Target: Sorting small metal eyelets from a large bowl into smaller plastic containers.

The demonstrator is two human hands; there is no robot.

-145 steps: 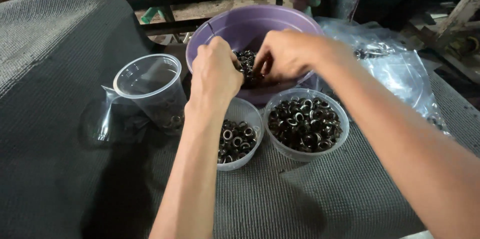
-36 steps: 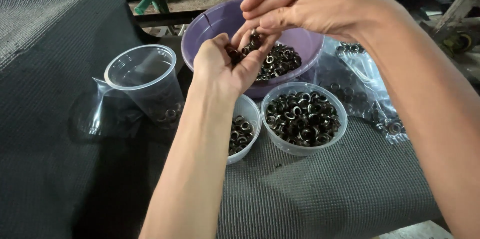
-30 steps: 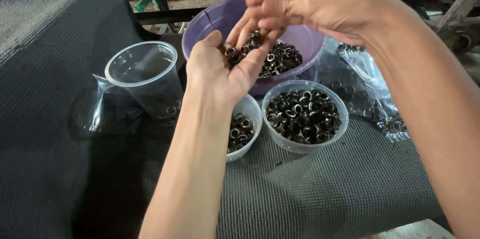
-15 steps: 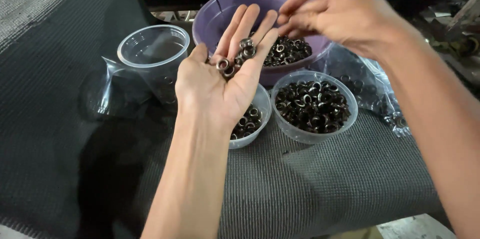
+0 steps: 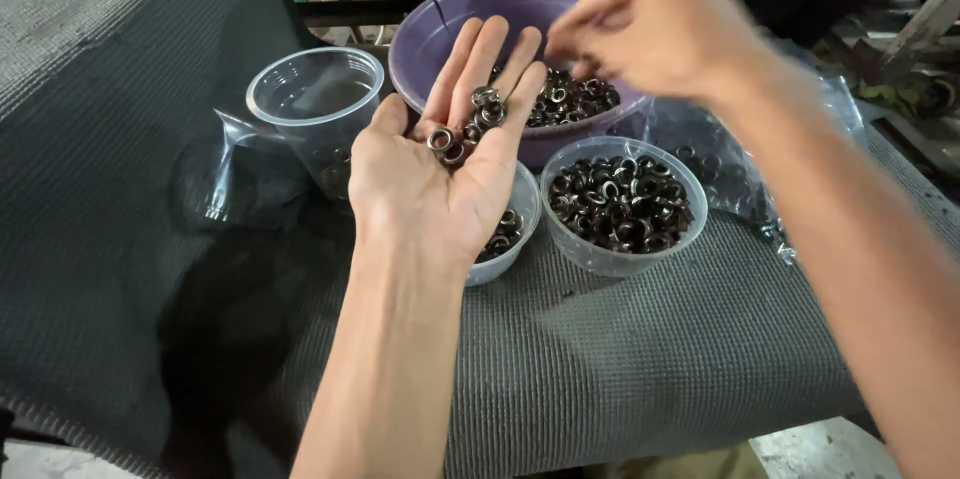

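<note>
So from my feed, the small dark metal rings (image 5: pixel 468 129) sit in a little pile on the left hand (image 5: pixel 440 174), right where the fingers meet the palm. That hand is flat open, palm up, fingers stretched out over the near rim of the purple plastic bowl (image 5: pixel 440 29), which has more of the same rings in its bottom.

The right hand (image 5: pixel 650 29) hovers above the bowl, just beside the left fingertips, with its fingers pinched together. It's blurry, so I can't tell if there's a ring in the pinch.

Under the left palm there's a clear plastic cup (image 5: pixel 505 244) partly filled with rings, and right next to it a fuller clear cup (image 5: pixel 622 204). A nearly empty clear cup (image 5: pixel 315 109) stands off to the left. Everything rests on the counter (image 5: pixel 640 349) covered in grey ribbed matting.
</note>
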